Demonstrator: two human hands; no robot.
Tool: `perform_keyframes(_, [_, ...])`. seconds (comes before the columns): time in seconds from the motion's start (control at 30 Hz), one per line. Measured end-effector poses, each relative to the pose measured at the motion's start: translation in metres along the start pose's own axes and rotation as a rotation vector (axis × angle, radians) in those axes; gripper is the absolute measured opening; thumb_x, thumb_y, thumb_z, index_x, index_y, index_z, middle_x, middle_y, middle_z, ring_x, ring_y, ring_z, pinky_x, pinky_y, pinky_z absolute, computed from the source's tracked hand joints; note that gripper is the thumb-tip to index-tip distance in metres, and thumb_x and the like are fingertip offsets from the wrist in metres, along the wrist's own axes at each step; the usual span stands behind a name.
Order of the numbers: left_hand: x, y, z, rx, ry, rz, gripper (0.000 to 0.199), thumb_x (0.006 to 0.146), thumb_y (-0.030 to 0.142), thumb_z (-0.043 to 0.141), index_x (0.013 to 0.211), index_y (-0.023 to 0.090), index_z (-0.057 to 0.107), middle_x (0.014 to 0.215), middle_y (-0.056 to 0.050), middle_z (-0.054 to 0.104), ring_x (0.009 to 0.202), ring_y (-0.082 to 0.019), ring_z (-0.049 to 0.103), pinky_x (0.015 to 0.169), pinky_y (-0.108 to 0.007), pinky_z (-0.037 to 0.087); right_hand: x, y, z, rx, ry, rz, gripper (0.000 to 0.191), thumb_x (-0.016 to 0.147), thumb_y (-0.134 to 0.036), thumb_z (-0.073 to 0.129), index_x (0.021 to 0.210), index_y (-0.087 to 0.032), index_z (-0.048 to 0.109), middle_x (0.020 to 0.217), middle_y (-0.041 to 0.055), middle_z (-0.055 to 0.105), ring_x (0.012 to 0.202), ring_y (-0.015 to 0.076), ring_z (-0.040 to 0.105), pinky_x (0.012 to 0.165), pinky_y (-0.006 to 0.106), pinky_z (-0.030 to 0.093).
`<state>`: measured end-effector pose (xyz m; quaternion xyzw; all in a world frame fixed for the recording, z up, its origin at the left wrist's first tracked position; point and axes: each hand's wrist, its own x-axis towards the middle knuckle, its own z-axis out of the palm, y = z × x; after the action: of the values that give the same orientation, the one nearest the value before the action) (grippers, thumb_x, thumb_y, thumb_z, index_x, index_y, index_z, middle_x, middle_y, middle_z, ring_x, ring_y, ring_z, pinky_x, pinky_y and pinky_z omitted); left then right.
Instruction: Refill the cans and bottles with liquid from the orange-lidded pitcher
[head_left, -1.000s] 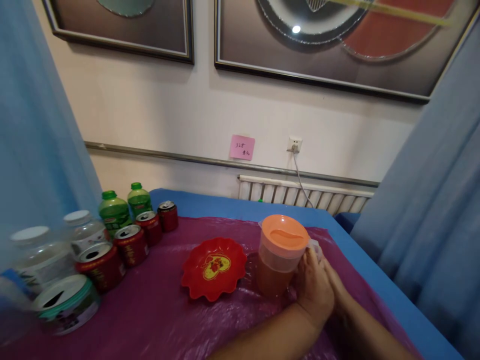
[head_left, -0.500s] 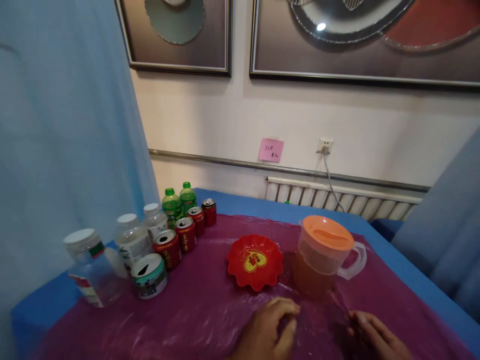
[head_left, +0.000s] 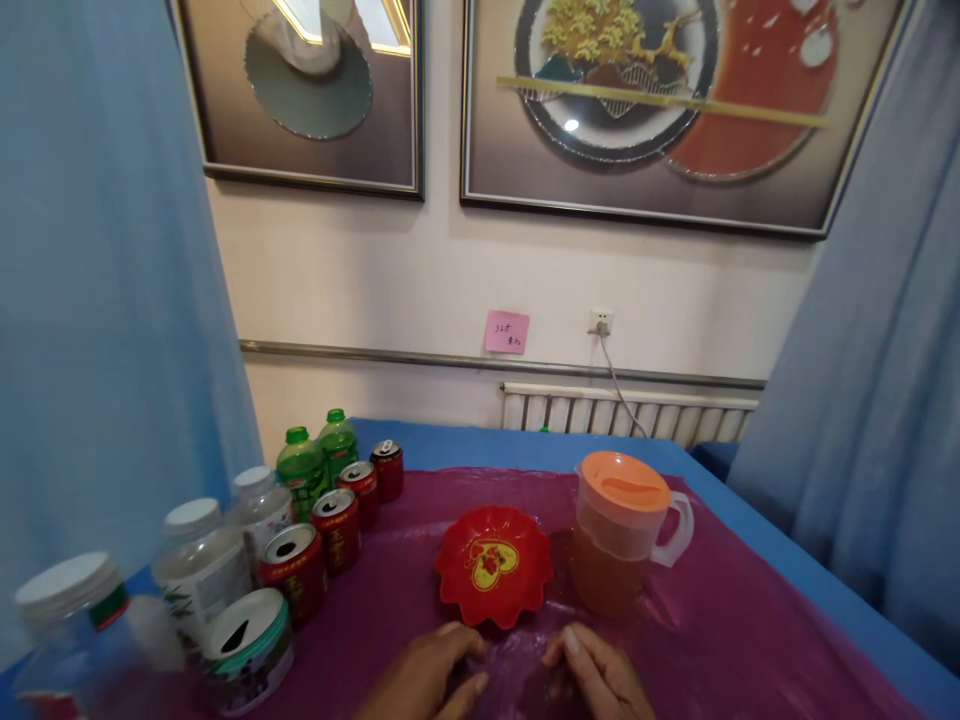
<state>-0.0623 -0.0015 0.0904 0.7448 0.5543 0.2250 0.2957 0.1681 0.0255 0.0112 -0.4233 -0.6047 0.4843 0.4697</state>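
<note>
Scalloped red dish [head_left: 469,590], yellow heart [head_left: 495,563] inside — beside lidded pitcher [head_left: 613,535]. L hand [head_left: 431,675] part-open; R hand [head_left: 600,675] curled — can't tell if gripping.

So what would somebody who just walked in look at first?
Probably the red dish, bright against the purple sheet, with a yellow heart in its middle. The jug just to its right might catch the eye next, because of its orange lid. After that, maybe the row of red cans over on the left.
</note>
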Motion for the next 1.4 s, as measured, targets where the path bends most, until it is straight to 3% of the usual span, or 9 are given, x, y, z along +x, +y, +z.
perform_keyframes(0.17, [0.016, 0.018, -0.038, -0.005, 0.060, 0.097, 0.022, 0.090, 0.041, 0.057, 0.098, 0.026, 0.071, 0.100, -0.004, 0.074, 0.091, -0.022, 0.064, 0.080, -0.031, 0.044, 0.031, -0.039, 0.001, 0.001, -0.079, -0.310, 0.071, 0.095, -0.075, 0.025, 0.079, -0.021, 0.069, 0.071, 0.0063, 0.066, 0.068, 0.0200, 0.061, 0.065, 0.029, 0.044])
perform_keyframes(0.23, [0.026, 0.036, -0.059, -0.078, 0.193, 0.170, 0.029, 0.089, 0.050, 0.058, 0.093, 0.023, 0.070, 0.091, -0.004, 0.073, 0.083, -0.021, 0.063, 0.074, -0.030, 0.043, 0.049, -0.070, 0.002, 0.039, -0.029, -0.450, 0.071, 0.095, -0.075, 0.024, 0.077, -0.021, 0.065, 0.075, 0.0063, 0.064, 0.069, 0.0196, 0.058, 0.065, 0.030, 0.043])
perform_keyframes(0.33, [0.038, 0.061, -0.085, -0.306, 0.411, 0.290, 0.049, 0.081, 0.068, 0.058, 0.070, 0.021, 0.063, 0.066, -0.002, 0.063, 0.064, -0.019, 0.057, 0.060, -0.029, 0.041, 0.071, -0.116, 0.009, 0.181, 0.095, -0.634, 0.073, 0.089, -0.083, 0.023, 0.066, -0.022, 0.055, 0.070, 0.0043, 0.058, 0.067, 0.0191, 0.054, 0.065, 0.031, 0.042])
perform_keyframes(0.47, [0.055, 0.071, -0.093, -0.618, 0.619, 0.444, 0.066, 0.078, 0.081, 0.047, 0.051, 0.021, 0.050, 0.050, 0.001, 0.047, 0.045, -0.012, 0.040, 0.046, -0.027, 0.031, 0.087, -0.143, 0.026, 0.347, 0.201, -0.647, 0.075, 0.082, -0.090, 0.024, 0.059, -0.023, 0.047, 0.066, 0.0021, 0.054, 0.062, 0.0173, 0.050, 0.062, 0.031, 0.041])
perform_keyframes(0.53, [0.071, 0.064, -0.089, -0.757, 0.655, 0.400, 0.070, 0.077, 0.084, 0.044, 0.045, 0.021, 0.044, 0.046, 0.002, 0.042, 0.042, -0.010, 0.034, 0.042, -0.026, 0.025, 0.097, -0.139, 0.034, 0.404, 0.230, -0.531, 0.077, 0.083, -0.090, 0.020, 0.055, -0.023, 0.043, 0.061, 0.0017, 0.053, 0.056, 0.0159, 0.048, 0.059, 0.030, 0.040])
perform_keyframes(0.67, [0.113, 0.033, -0.079, -1.022, 0.552, 0.002, 0.075, 0.071, 0.090, 0.039, 0.040, 0.023, 0.032, 0.038, 0.005, 0.031, 0.035, -0.006, 0.019, 0.039, -0.024, 0.012, 0.128, -0.112, 0.039, 0.410, 0.272, -0.187, 0.080, 0.081, -0.092, 0.018, 0.045, -0.023, 0.037, 0.050, 0.0015, 0.051, 0.043, 0.0124, 0.043, 0.050, 0.028, 0.035])
perform_keyframes(0.77, [0.131, 0.012, -0.075, -1.044, 0.536, -0.092, 0.075, 0.071, 0.091, 0.038, 0.040, 0.023, 0.030, 0.037, 0.006, 0.029, 0.033, -0.005, 0.016, 0.038, -0.023, 0.009, 0.149, -0.091, 0.036, 0.389, 0.298, -0.029, 0.081, 0.075, -0.097, 0.016, 0.042, -0.024, 0.034, 0.045, 0.0017, 0.050, 0.038, 0.0111, 0.042, 0.045, 0.026, 0.031])
perform_keyframes(0.87, [0.133, 0.004, -0.074, -1.042, 0.554, -0.103, 0.075, 0.070, 0.090, 0.040, 0.041, 0.022, 0.030, 0.037, 0.007, 0.030, 0.033, -0.005, 0.017, 0.038, -0.022, 0.010, 0.155, -0.081, 0.033, 0.384, 0.303, -0.001, 0.082, 0.073, -0.097, 0.017, 0.042, -0.024, 0.034, 0.044, 0.0006, 0.049, 0.037, 0.0104, 0.042, 0.044, 0.025, 0.030])
perform_keyframes(1.4, [0.134, 0.002, -0.055, -0.945, 0.582, -0.110, 0.073, 0.069, 0.089, 0.044, 0.039, 0.023, 0.031, 0.036, 0.006, 0.032, 0.033, -0.005, 0.021, 0.038, -0.022, 0.013, 0.148, -0.072, 0.033, 0.380, 0.285, -0.035, 0.081, 0.074, -0.097, 0.021, 0.042, -0.024, 0.035, 0.045, 0.0013, 0.051, 0.039, 0.0113, 0.044, 0.046, 0.026, 0.032])
